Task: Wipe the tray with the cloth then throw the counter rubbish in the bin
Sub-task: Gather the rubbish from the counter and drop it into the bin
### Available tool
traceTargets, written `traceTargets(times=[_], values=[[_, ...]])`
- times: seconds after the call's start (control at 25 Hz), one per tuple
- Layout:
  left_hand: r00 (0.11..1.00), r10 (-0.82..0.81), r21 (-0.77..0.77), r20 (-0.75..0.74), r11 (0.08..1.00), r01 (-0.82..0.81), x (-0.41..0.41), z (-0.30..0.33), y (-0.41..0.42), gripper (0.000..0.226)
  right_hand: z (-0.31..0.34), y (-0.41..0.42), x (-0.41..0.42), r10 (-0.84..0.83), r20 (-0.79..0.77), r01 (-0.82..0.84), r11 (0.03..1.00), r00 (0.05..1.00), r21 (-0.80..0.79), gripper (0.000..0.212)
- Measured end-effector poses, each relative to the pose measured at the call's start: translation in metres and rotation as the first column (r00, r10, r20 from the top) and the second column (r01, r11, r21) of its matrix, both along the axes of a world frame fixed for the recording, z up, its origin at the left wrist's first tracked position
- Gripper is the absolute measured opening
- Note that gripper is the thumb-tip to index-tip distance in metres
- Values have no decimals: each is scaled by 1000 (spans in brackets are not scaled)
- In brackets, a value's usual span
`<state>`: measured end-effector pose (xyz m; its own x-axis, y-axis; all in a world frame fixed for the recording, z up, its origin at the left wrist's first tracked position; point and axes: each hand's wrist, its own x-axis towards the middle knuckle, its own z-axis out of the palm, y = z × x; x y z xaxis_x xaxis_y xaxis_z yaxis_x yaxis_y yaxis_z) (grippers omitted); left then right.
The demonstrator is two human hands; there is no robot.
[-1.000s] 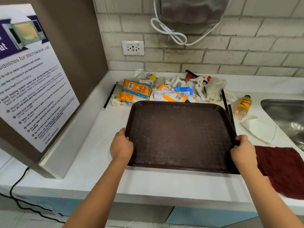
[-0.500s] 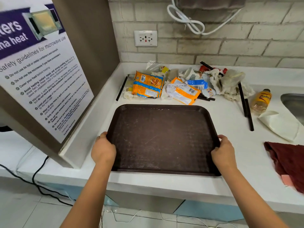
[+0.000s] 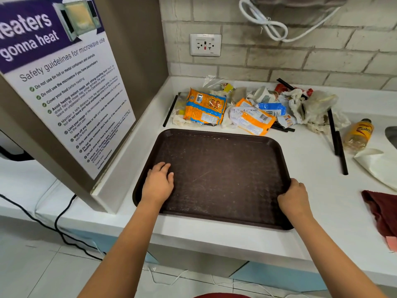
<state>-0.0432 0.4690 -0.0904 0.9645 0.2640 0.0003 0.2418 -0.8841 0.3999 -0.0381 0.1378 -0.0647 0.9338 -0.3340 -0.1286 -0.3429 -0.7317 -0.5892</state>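
A dark brown tray (image 3: 225, 168) lies flat on the white counter, near its front edge. My left hand (image 3: 159, 183) rests on the tray's surface at its left side, fingers loosely bent. My right hand (image 3: 293, 195) grips the tray's right rim. A dark red cloth (image 3: 381, 208) lies on the counter to the right, apart from both hands. Behind the tray sits a heap of rubbish (image 3: 253, 106): orange snack wrappers, crumpled tissue, plastic bags and black straws.
A small yellow bottle (image 3: 358, 134) and a white paper (image 3: 378, 166) lie at the right, beside the sink's edge (image 3: 392, 136). A panel with a microwave safety poster (image 3: 71, 82) walls off the left. A wall socket (image 3: 205, 45) and a white cable hang above.
The tray has slid left along the counter, away from the cloth and sink. My left hand has left the tray's left rim and now lies on its surface.
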Motion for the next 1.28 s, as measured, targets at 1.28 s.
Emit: traceTargets(times=[1.28], values=[[999,21,-87,34,996,-18,8,2,31,44,-1,23,3,28,-17,-29,999,999,-15,40]])
